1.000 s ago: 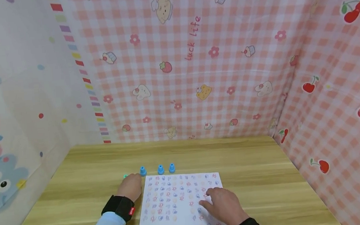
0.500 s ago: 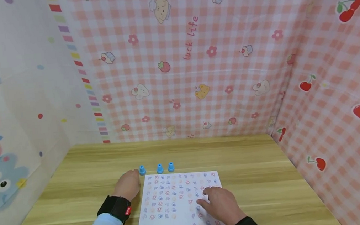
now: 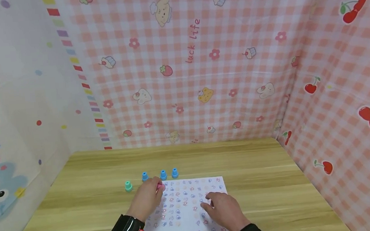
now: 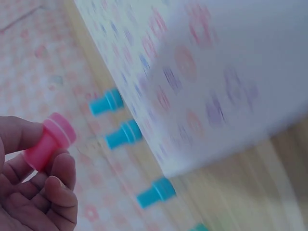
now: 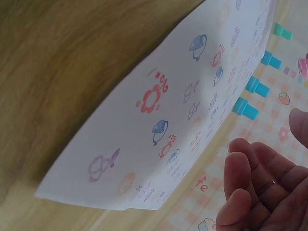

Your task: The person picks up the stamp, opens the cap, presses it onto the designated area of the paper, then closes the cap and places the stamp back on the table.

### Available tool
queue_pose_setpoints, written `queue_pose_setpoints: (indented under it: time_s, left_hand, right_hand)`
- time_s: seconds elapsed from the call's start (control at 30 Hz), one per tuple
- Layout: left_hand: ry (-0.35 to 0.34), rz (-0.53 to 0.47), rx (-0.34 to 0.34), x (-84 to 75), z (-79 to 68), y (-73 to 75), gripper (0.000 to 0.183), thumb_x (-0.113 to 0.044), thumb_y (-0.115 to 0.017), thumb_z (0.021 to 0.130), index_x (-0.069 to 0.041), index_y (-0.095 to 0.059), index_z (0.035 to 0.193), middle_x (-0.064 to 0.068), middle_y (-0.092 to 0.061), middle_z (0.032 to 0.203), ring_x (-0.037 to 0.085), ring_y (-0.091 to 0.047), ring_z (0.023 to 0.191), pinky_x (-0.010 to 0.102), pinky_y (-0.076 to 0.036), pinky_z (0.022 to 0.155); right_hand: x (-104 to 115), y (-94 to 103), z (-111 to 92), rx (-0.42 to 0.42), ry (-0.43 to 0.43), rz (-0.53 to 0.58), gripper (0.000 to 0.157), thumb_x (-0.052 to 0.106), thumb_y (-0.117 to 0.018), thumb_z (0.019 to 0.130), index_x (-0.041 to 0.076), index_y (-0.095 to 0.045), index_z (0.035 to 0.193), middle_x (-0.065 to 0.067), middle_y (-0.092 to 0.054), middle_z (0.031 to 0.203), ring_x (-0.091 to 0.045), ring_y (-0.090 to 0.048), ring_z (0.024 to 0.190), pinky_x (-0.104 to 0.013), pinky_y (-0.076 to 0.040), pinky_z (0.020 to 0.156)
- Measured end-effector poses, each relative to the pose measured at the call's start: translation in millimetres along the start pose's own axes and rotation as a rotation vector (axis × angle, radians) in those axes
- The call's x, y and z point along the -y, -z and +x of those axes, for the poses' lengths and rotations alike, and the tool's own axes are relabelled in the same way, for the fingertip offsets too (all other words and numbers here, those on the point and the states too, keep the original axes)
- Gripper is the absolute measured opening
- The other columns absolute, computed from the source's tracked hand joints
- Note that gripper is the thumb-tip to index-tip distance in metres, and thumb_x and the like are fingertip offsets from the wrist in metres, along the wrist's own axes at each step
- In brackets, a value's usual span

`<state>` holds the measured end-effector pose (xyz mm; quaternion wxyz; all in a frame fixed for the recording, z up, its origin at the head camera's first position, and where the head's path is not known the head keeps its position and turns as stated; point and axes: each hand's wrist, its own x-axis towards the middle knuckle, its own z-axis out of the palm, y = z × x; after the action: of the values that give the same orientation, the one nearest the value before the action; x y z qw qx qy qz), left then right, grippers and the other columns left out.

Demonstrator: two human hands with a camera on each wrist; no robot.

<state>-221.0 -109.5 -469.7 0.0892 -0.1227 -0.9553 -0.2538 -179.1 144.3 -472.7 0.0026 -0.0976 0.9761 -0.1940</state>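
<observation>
My left hand (image 3: 147, 199) pinches a small pink stamp (image 3: 160, 186) over the upper left corner of a white sheet (image 3: 188, 223) covered with red, blue and orange stamp marks. In the left wrist view the pink stamp (image 4: 48, 143) sits between thumb and fingers, its face clear of the sheet (image 4: 216, 72). My right hand (image 3: 224, 211) hovers over the sheet's right part with loosely bent fingers (image 5: 250, 178), holding nothing. Three blue stamps (image 3: 162, 174) stand in a row past the sheet's far edge, and a green stamp (image 3: 128, 186) stands to their left.
The wooden table (image 3: 277, 188) is boxed in by a pink checked cloth wall (image 3: 201, 73) at the back and right and a pale cartoon-print wall (image 3: 12, 108) on the left. The blue stamps (image 5: 252, 86) and the green stamp (image 5: 282, 32) also show in the right wrist view.
My left hand left the spot beside the blue stamps and came right over the sheet's corner with the pink stamp in it. The green stamp is now uncovered. The right hand barely moved.
</observation>
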Motion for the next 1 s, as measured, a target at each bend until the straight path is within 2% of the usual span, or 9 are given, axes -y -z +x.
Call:
queue_pose_setpoints:
  time_s: [0.17, 0.3, 0.4, 0.63, 0.9, 1.0]
  left_hand:
    - [-0.047, -0.100, -0.011, -16.8, -5.5, -5.9, 0.009, -0.016, -0.068, 0.095, -0.009, -0.064, 0.099, -0.004, -0.057, 0.084, 0.010, -0.052, 0.073, 0.029, -0.049, 0.067]
    - [-0.077, -0.176, 0.002, -27.8, -8.1, -7.8, 0.008, -0.016, -0.067, 0.095, -0.011, -0.063, 0.099, -0.005, -0.056, 0.083, 0.010, -0.050, 0.073, 0.026, -0.047, 0.065]
    - [-0.094, -0.206, 0.017, -33.7, -7.3, -8.6, 0.008, -0.017, -0.067, 0.096, -0.012, -0.062, 0.099, -0.006, -0.055, 0.083, 0.010, -0.050, 0.072, 0.026, -0.046, 0.065]
    - [-0.109, -0.255, 0.048, -41.2, -6.2, -14.5, 0.007, -0.017, -0.066, 0.096, -0.012, -0.062, 0.099, -0.007, -0.054, 0.081, 0.010, -0.049, 0.069, 0.025, -0.045, 0.063]
    - [-0.152, -0.310, 0.076, -47.9, -11.8, -21.6, 0.008, -0.019, -0.066, 0.097, -0.014, -0.062, 0.099, -0.009, -0.052, 0.079, 0.007, -0.048, 0.068, 0.023, -0.042, 0.059]
    - [-0.191, -0.339, 0.072, -50.2, -13.8, -23.0, 0.007, -0.019, -0.066, 0.096, -0.014, -0.062, 0.098, -0.010, -0.052, 0.077, 0.005, -0.047, 0.067, 0.023, -0.041, 0.058]
  right_hand:
    - [2, -1.5, 2, -0.025, -0.019, 0.027, 0.033, 0.035, -0.069, 0.093, 0.007, -0.072, 0.108, 0.006, -0.061, 0.074, -0.010, -0.051, 0.066, -0.032, -0.044, 0.062]
    - [5, -0.7, 3, -0.007, -0.052, 0.057, 0.034, 0.035, -0.068, 0.093, 0.006, -0.071, 0.111, 0.005, -0.062, 0.075, -0.011, -0.051, 0.066, -0.032, -0.044, 0.063]
    - [8, 0.3, 6, 0.002, -0.060, 0.067, 0.035, 0.035, -0.068, 0.094, 0.006, -0.070, 0.113, 0.004, -0.062, 0.077, -0.011, -0.051, 0.066, -0.033, -0.045, 0.063]
    - [12, -0.6, 9, -0.035, -0.030, 0.081, 0.035, 0.034, -0.066, 0.096, 0.005, -0.069, 0.114, 0.004, -0.062, 0.077, -0.011, -0.052, 0.066, -0.032, -0.045, 0.061]
    - [16, -4.0, 11, -0.037, -0.051, 0.238, 0.036, 0.033, -0.057, 0.101, 0.004, -0.067, 0.119, 0.001, -0.062, 0.080, -0.012, -0.053, 0.069, -0.034, -0.045, 0.063]
    - [17, -5.5, 12, -0.024, -0.060, 0.309, 0.037, 0.035, -0.050, 0.104, 0.005, -0.068, 0.114, 0.001, -0.064, 0.081, -0.013, -0.055, 0.072, -0.037, -0.046, 0.067]
